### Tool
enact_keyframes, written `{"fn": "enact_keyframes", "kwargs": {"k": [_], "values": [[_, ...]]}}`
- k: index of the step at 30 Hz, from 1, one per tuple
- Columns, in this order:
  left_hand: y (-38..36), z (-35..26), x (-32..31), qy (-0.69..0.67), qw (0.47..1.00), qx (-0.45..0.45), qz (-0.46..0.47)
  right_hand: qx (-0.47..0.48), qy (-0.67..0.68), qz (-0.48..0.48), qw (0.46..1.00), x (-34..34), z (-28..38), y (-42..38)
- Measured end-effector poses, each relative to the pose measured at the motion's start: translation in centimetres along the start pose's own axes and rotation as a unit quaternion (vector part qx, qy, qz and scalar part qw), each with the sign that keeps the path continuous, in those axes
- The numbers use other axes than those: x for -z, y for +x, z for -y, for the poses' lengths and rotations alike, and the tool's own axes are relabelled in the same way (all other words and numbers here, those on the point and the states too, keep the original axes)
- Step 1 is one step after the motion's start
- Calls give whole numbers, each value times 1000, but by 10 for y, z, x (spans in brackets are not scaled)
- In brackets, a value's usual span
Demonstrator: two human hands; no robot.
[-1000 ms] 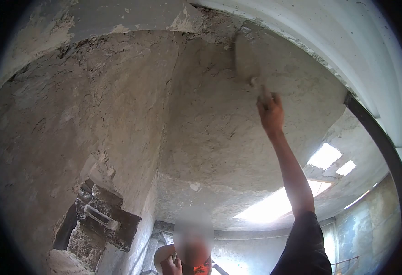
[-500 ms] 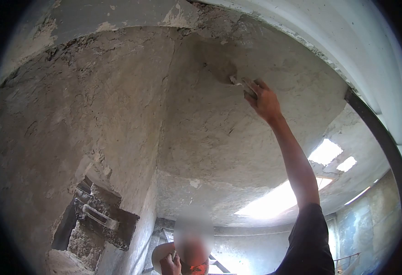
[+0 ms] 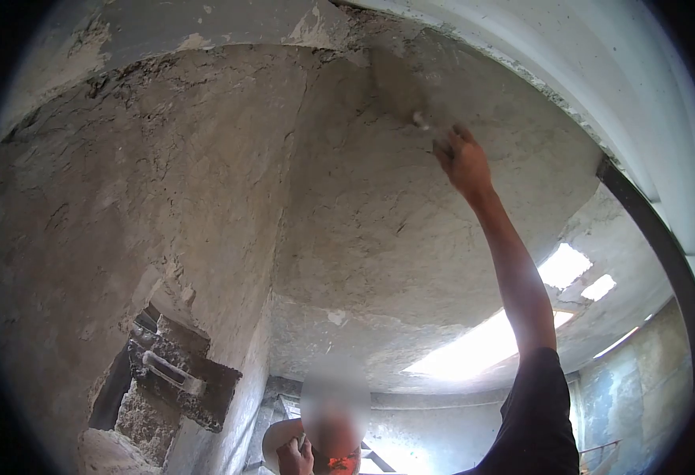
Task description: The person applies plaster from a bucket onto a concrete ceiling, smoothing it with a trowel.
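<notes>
At the upper middle, my right hand (image 3: 464,162) reaches up with the arm stretched out, fingers closed round a trowel (image 3: 420,119) held at the rough plastered surface (image 3: 363,190). Motion blurs the trowel, and its blade blends into a dark, damp-looking patch beyond my fingers. My left hand is out of view. Over on the left, a second trowel (image 3: 175,370), a flat rectangular one with a pale handle, rests at a broken hole in the wall.
Another person (image 3: 338,463) in orange is below, one hand (image 3: 294,457) raised beside a round pale object (image 3: 278,445). A dark curved beam (image 3: 660,229) and a white curved surface (image 3: 616,87) border the right side. Bright openings (image 3: 474,348) show behind my arm.
My right hand and its trowel have shifted slightly right and up along the plaster. The second trowel stays where it was, and the other person has barely moved.
</notes>
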State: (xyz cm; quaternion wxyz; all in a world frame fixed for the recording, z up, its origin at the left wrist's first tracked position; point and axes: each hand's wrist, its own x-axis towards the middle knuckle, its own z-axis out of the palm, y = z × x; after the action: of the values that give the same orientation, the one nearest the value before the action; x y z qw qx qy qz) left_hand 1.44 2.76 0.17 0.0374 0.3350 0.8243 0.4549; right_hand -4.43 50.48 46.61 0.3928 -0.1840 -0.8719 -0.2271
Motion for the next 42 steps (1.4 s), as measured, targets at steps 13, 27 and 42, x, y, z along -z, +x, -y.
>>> {"fn": "enact_keyframes", "kwargs": {"k": [13,27,42], "values": [[2,3,3,-28,999,22,25,-41,-85,-93,991,-40,-6,-15],[-5,7,-1,17,1000,-2,-3,-99,29,-75,992,3,5,1],[-3,4,0,20,999,-11,23,-26,8,8,1000,-7,26,-12]]}}
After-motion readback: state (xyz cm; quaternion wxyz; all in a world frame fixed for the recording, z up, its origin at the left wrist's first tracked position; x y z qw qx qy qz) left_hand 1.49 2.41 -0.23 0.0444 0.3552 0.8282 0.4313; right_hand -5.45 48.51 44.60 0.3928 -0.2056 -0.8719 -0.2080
